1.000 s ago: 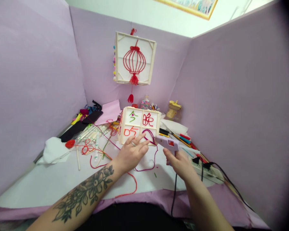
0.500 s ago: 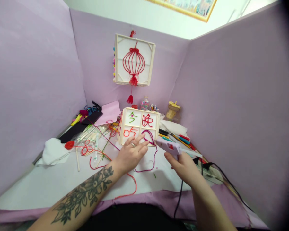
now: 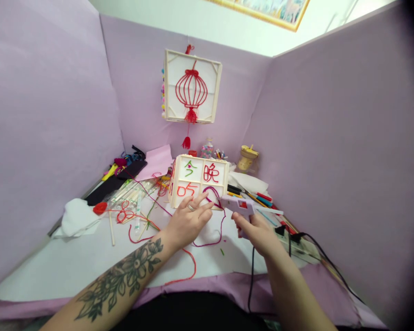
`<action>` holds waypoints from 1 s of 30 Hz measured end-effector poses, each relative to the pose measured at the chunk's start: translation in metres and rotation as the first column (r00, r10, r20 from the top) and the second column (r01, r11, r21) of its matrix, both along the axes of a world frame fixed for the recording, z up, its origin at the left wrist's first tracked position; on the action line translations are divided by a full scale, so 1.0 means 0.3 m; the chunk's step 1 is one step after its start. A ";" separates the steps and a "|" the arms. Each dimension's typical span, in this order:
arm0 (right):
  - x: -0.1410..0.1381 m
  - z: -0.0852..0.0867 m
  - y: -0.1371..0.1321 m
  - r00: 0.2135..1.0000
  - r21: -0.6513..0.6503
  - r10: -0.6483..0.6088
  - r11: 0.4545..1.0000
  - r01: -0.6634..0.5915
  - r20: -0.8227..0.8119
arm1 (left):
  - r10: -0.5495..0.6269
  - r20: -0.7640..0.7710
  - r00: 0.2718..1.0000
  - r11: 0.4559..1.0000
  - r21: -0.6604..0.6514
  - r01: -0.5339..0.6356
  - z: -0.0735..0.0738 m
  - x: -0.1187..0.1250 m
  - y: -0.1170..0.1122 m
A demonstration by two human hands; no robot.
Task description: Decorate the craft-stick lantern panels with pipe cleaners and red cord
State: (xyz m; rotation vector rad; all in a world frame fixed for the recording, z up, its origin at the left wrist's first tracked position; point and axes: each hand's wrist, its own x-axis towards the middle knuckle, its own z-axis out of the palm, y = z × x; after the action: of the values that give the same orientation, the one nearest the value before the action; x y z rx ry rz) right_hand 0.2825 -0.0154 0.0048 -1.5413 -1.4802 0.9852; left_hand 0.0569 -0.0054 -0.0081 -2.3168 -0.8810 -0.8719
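One box-shaped lantern [image 3: 201,183] of pale sticks, upright at the middle of the bench [image 3: 41,276]. Front face divided into four white panes: green Chinese character at upper left, crimson one at upper right, orange-red strokes at lower left, loose loop of purple yarn [image 3: 218,196] at lower right.

Left hand [image 3: 189,218] palm down, fingers spread over the lower panes and the loop. Right hand [image 3: 257,232] wrapped around the handle of a lilac hot glue gun [image 3: 234,202], nozzle pointing left, just beside the lantern's lower right corner; contact too small to tell. White glue stick [image 3: 272,211] poking from the back, black cable [image 3: 251,280] dropping past the front edge.

Tall lilac panels [image 3: 331,138] at left, right and far side. At left, bundled wooden sticks [image 3: 129,189] and red yarn [image 3: 125,211]; at right, markers [image 3: 264,200] and a power strip [image 3: 300,250] close beside the right wrist. Between the forearms [image 3: 131,280], white paper [image 3: 239,257] with a trailing purple strand and a green snippet [image 3: 222,252], then mauve cloth [image 3: 317,287] along the front edge. Broadest stretch of paper at front left. Above and behind, well apart, a second, hanging lantern [image 3: 192,87].
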 end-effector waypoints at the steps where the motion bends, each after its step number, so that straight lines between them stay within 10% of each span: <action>1: 0.001 -0.003 0.003 1.000 0.000 -0.002 1.000 0.002 0.003 | 0.001 -0.003 1.000 1.000 0.000 -0.001 0.000 0.000 0.000; 30: 0.007 0.040 -0.021 0.990 0.057 0.048 0.997 -0.056 0.133 | -0.019 0.024 1.000 1.000 0.020 0.019 0.004 0.002 0.000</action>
State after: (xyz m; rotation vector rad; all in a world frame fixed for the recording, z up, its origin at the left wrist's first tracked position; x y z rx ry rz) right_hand 0.2847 -0.0217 0.0169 -1.5565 -1.6341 0.8745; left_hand 0.0575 -0.0052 -0.0070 -2.3055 -0.8578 -0.9138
